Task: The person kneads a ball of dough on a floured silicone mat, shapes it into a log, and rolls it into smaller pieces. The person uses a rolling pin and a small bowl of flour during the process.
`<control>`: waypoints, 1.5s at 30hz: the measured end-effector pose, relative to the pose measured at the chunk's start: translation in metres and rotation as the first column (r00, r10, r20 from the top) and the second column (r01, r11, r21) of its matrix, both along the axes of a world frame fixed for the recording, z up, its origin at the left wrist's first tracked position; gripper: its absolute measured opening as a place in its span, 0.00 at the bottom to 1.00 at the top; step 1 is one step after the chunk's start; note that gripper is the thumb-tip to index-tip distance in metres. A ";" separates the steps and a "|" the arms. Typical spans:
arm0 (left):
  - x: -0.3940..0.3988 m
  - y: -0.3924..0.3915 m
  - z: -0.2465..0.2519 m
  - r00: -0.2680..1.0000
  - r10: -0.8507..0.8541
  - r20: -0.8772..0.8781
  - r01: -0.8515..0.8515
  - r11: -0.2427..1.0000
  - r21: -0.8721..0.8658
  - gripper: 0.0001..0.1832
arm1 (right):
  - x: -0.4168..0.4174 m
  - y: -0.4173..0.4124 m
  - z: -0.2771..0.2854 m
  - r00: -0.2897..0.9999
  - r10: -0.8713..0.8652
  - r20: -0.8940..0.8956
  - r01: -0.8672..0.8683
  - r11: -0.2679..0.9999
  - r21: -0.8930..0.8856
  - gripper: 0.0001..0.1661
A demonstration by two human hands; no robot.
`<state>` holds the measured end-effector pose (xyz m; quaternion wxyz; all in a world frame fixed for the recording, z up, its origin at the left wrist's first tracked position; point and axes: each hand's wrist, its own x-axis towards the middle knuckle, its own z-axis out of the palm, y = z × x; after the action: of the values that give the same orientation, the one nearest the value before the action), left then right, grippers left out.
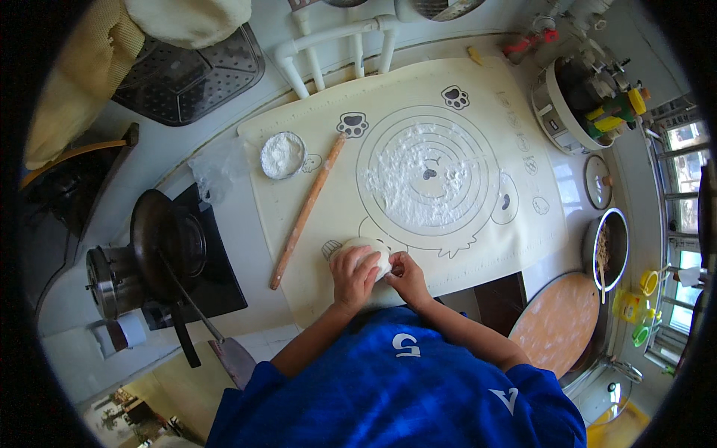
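Observation:
A white ball of dough [365, 244] lies on the near edge of a cream kneading mat [330, 207], close to my body. My left hand [353, 274] rests over the dough with its fingers curved around it. At the dough's right side, the fingertips of my right hand [408, 275] pinch its edge. A wooden rolling pin [308, 210] lies slanted on the mat to the left. Beyond it stands a small bowl of white flour [283, 155]. Flour [414, 196] is also spread over the printed circles in the mat's middle.
At left, a dark wok [154, 246] stands by a steel pot [109, 280] and a black cooktop [210, 263]. A round wooden board [560, 325] and a metal bowl of brown filling [608, 252] are at right. White pipes [336, 42] rise behind the mat.

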<state>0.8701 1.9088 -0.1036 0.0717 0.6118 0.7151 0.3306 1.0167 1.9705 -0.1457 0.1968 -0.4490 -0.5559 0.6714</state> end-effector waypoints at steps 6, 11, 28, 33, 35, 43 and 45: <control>-0.018 0.053 -0.012 0.999 0.019 -0.041 -0.019 1.000 0.001 0.13 | -0.008 0.023 -0.003 0.998 -0.070 -0.004 0.068 0.975 -0.211 0.15; -0.039 0.095 -0.032 0.994 0.087 -0.068 -0.089 0.996 -0.027 0.10 | -0.014 0.042 0.013 0.979 -0.171 -0.115 0.126 0.938 -0.322 0.19; -0.034 0.053 0.016 0.970 0.173 0.170 -0.146 0.976 -0.163 0.17 | -0.027 0.022 0.041 0.989 -0.059 -0.136 0.071 0.994 0.086 0.34; -0.013 0.030 0.013 0.993 0.087 -0.077 -0.087 0.996 0.014 0.19 | -0.028 0.029 0.025 0.996 0.047 -0.074 -0.026 0.963 0.268 0.33; -0.010 0.033 0.002 0.995 0.057 -0.085 -0.055 0.998 0.030 0.18 | -0.025 0.028 0.012 0.999 0.051 0.009 -0.051 0.925 0.377 0.34; -0.046 0.119 -0.037 0.992 0.037 -0.123 -0.049 0.994 -0.094 0.08 | -0.032 0.035 -0.011 0.972 -0.200 -0.123 0.213 0.972 0.098 0.42; -0.052 0.135 -0.046 0.984 0.091 -0.154 -0.114 0.982 -0.150 0.11 | -0.030 0.032 -0.007 0.968 -0.232 -0.100 0.214 0.964 -0.159 0.41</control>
<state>0.8186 2.0440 -0.1493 0.0501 0.5890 0.7730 0.2303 0.9862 2.0021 -0.1531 0.2703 -0.4815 -0.4383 0.7092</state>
